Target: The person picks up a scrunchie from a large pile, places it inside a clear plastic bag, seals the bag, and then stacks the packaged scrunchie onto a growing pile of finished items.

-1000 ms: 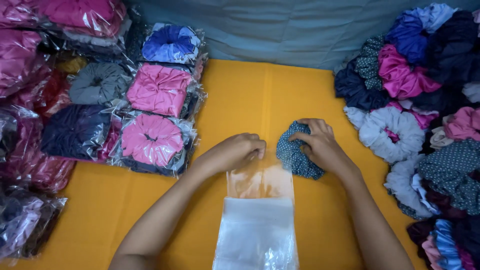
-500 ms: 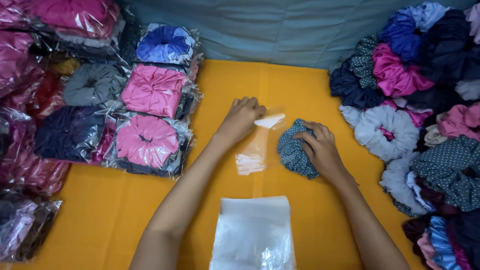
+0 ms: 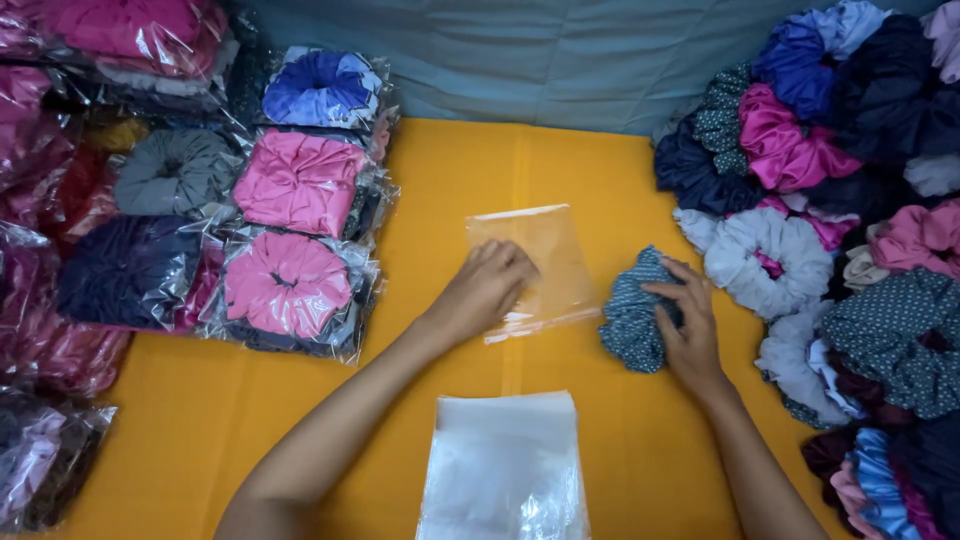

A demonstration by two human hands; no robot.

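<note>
The yellow tabletop (image 3: 300,440) lay bare through its middle, open from the grey cloth (image 3: 560,70) at the far edge down to the near edge. It was hemmed on the left by bagged scrunchies (image 3: 290,290), at least six of them showing, and on the right by a heap of loose scrunchies (image 3: 850,200) too tangled to count. One stack of clear bags (image 3: 505,470) sat at the near edge between the forearms. One single clear bag (image 3: 545,260) lay in the middle, pinned under the left hand (image 3: 490,290), its fingers curled shut on the film. Just beside it, the right hand (image 3: 690,330) gripped one dark dotted scrunchie (image 3: 630,320), fingers half closed around it.
</note>
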